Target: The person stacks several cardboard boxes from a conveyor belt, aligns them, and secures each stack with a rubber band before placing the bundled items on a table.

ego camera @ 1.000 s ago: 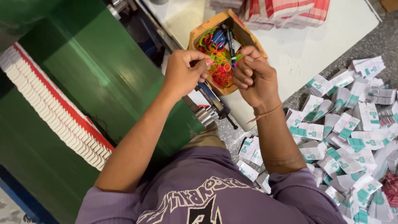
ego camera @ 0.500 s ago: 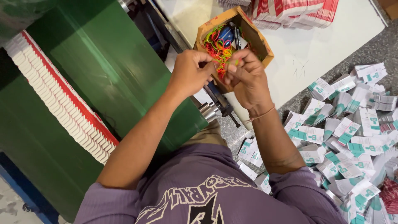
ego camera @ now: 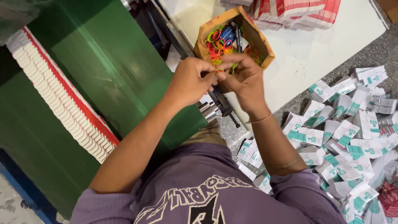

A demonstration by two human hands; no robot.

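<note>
Just below the small cardboard box [ego camera: 253, 37] of tangled, bright rubber bands [ego camera: 216, 43], my left hand [ego camera: 191, 81] and right hand [ego camera: 244, 79] meet fingertip to fingertip. Both grips are pinched shut on one thin rubber band [ego camera: 219, 70]. Flat white-and-teal cartons [ego camera: 344, 132] lie heaped on the speckled bench [ego camera: 373, 49] beside me.

A white table [ego camera: 331, 54] carries a cardboard box [ego camera: 257, 37] and striped stacks [ego camera: 298, 12].

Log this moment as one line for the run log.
left hand and right hand: pinching rubber band | cardboard box: behind hands | folded cartons: heaped right
</note>
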